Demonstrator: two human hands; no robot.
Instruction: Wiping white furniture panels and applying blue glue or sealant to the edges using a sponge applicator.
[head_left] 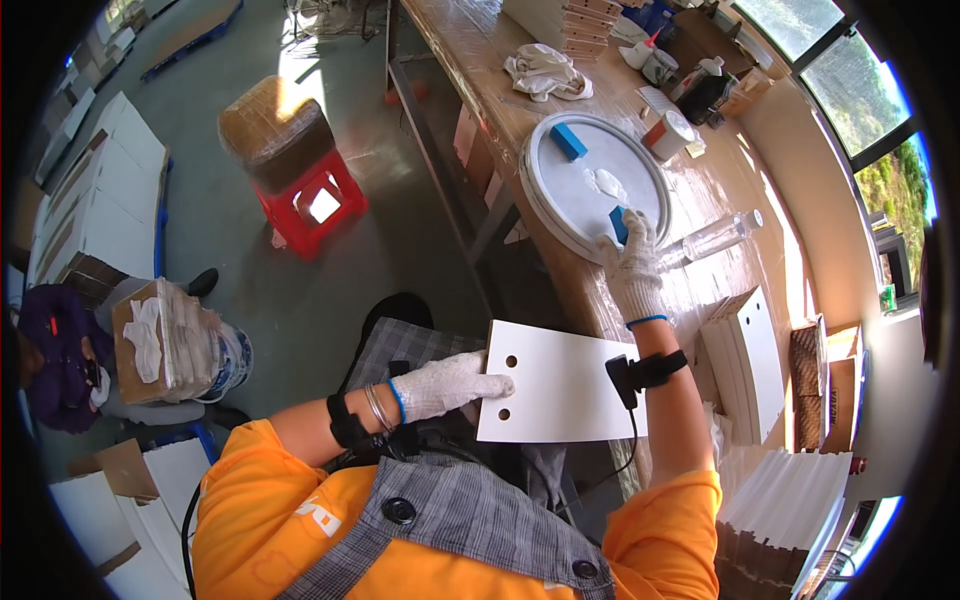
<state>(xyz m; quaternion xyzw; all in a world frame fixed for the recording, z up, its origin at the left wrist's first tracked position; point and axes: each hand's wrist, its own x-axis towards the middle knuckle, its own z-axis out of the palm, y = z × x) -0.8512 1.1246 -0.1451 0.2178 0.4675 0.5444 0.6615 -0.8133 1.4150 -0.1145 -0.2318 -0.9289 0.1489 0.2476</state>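
Note:
My left hand (pixel 445 385), in a white knit glove, holds the left edge of a flat white panel (pixel 560 385) with two round holes, resting over my lap. My right hand (pixel 632 262), also gloved, reaches forward to the near rim of a round white tray (pixel 560 195) on the wooden workbench and grips a blue sponge block (pixel 619 224). A second blue block (pixel 568 141) and a white crumpled wad (pixel 607 184) lie on the tray.
A clear plastic bottle (pixel 715 238) lies right of the tray. Stacks of white panels (pixel 750 360) sit at my right. A white rag (pixel 545 72), small pots (pixel 672 132) and wooden stacks are farther along the bench. A red stool (pixel 310 195) with a cushion stands on the floor at left.

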